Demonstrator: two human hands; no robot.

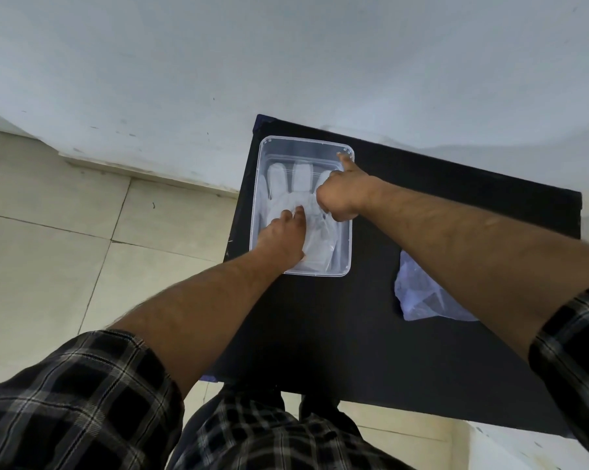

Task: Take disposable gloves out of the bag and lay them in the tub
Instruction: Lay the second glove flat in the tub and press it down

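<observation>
A clear plastic tub [306,142] stands at the far left of the black table. Inside it lies a translucent white disposable glove [301,176], fingers pointing away from me. My left hand [281,237] reaches into the tub's near left part, its fingertips pressing on the glove's palm. My right hand [342,195] is curled over the glove's right side, thumb stretched toward the tub's far right corner. A crumpled clear plastic bag [418,296] lies on the table to the right, partly hidden under my right forearm.
The black table [337,334] has its left edge just beside the tub. A pale wall rises behind it. Beige floor tiles [49,249] spread to the left. My checked sleeves and shirt fill the bottom of the view.
</observation>
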